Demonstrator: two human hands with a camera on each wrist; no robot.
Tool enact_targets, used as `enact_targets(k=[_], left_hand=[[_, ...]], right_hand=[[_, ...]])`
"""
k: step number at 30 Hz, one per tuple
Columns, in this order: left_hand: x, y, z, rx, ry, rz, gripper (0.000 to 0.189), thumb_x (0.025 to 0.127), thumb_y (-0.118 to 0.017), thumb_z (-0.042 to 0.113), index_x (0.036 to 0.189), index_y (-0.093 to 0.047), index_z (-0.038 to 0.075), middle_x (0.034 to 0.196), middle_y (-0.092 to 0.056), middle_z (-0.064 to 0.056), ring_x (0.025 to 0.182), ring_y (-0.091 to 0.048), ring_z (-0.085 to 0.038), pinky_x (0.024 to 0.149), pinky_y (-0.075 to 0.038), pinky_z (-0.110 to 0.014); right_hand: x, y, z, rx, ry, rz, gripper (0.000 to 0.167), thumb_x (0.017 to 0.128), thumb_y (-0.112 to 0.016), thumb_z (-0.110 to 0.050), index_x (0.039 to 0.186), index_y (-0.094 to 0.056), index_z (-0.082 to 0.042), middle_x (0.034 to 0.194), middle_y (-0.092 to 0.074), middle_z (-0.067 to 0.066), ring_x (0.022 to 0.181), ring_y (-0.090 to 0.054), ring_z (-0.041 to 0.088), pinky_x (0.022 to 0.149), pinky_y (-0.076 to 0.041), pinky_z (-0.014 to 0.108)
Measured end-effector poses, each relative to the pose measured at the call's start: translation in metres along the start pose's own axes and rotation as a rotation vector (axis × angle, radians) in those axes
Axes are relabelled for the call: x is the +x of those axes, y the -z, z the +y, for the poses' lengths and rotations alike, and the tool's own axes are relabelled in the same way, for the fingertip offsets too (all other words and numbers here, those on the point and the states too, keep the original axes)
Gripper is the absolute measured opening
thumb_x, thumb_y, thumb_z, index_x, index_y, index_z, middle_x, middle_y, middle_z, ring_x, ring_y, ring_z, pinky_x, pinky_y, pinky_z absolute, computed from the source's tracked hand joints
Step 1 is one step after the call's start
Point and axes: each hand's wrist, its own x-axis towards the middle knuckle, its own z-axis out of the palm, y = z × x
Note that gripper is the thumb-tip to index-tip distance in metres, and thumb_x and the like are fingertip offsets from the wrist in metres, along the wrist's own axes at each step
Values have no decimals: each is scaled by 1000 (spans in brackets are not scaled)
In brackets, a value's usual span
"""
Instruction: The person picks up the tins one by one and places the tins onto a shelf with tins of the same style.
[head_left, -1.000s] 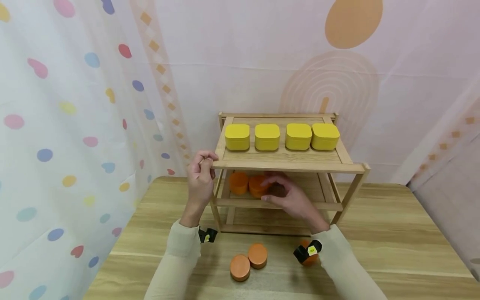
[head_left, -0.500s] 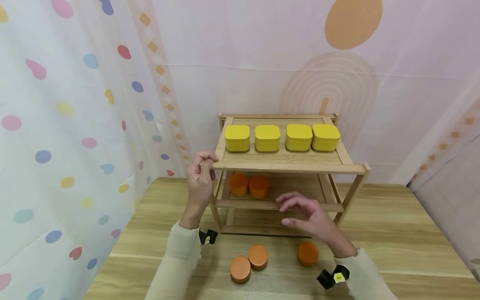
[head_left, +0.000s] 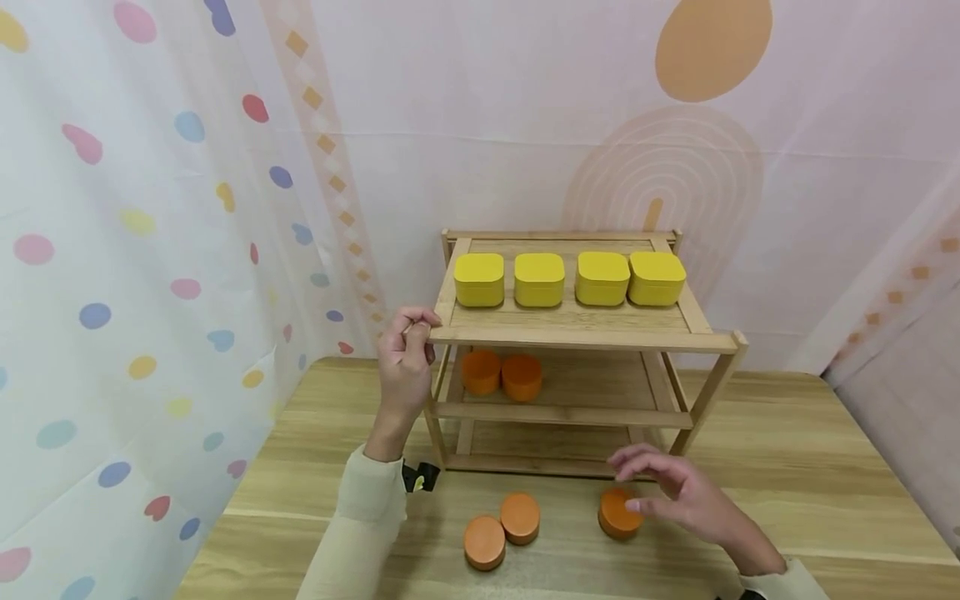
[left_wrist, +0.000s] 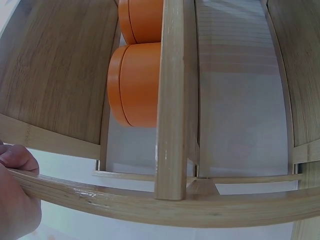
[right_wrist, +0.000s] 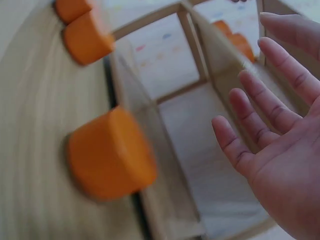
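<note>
My left hand [head_left: 405, 367] grips the front left corner of a three-tier wooden shelf rack [head_left: 585, 337]; in the left wrist view its fingers [left_wrist: 20, 160] curl at the top rail. My right hand [head_left: 686, 496] is over the table with fingers spread and slightly bent, beside a round orange tin [head_left: 619, 513]. The thumb overlaps that tin in the head view, but the right wrist view shows the hand apart from the tin [right_wrist: 110, 155]. Two more orange tins [head_left: 484, 542] touch each other on the table, left of it. On the middle tier stand two lidded orange tins [left_wrist: 137, 85], side by side at the left.
Several yellow square tins [head_left: 539, 279] with rounded corners stand in a row on the top tier. The rack stands on a wood-grain table [head_left: 795, 467]. Behind hangs a patterned curtain [head_left: 495, 133], and it also runs along the left.
My right hand has drawn back from the second tin on the middle tier, moving right and down to the tin on the table. The left hand keeps its place on the rack.
</note>
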Motion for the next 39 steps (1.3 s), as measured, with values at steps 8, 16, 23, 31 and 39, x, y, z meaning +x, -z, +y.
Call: enact_targets(k=[8, 16, 23, 31, 39], left_hand=[[0, 0, 0, -1, 8, 6, 22, 98, -40, 4, 90, -56, -7, 52, -39, 0, 47, -37, -10, 45, -33, -21], [0, -1, 0, 0, 5, 1, 22, 98, -40, 4, 90, -56, -7, 55, -41, 4, 48, -37, -10, 46, -33, -21], [0, -1, 0, -9, 12, 4, 22, 98, -40, 4, 90, -56, -8, 54, -40, 3, 48, -37, -10, 46, -33, -21], [0, -2, 0, -15, 8, 4, 22, 98, -40, 3, 90, -56, -8, 54, -40, 4, 48, -37, -9, 45, -32, -20], [0, -1, 0, -30, 10, 2, 21, 98, -40, 4, 90, -56, -7, 52, -39, -1, 47, -37, -9, 44, -31, -20]], right_hand=[[-26, -3, 17, -32, -20, 31, 31, 84, -63, 15, 112, -61, 2, 135, -55, 7, 128, -51, 11, 108, -33, 16], [-43, -10, 33, 28, -86, 46, 34, 86, -61, 14, 117, -60, 0, 142, -47, 10, 133, -45, 8, 106, -38, 18], [-48, -14, 49, 145, -150, 18, 34, 90, -59, 11, 122, -58, 3, 146, -43, 20, 133, -45, 6, 104, -41, 19], [-50, -17, 59, 272, -129, -15, 32, 92, -54, 13, 123, -58, 5, 153, -38, 10, 136, -42, 7, 103, -43, 21], [-53, -16, 65, 210, -170, -15, 26, 94, -56, 8, 119, -62, 3, 150, -34, 29, 134, -42, 3, 102, -44, 21]])
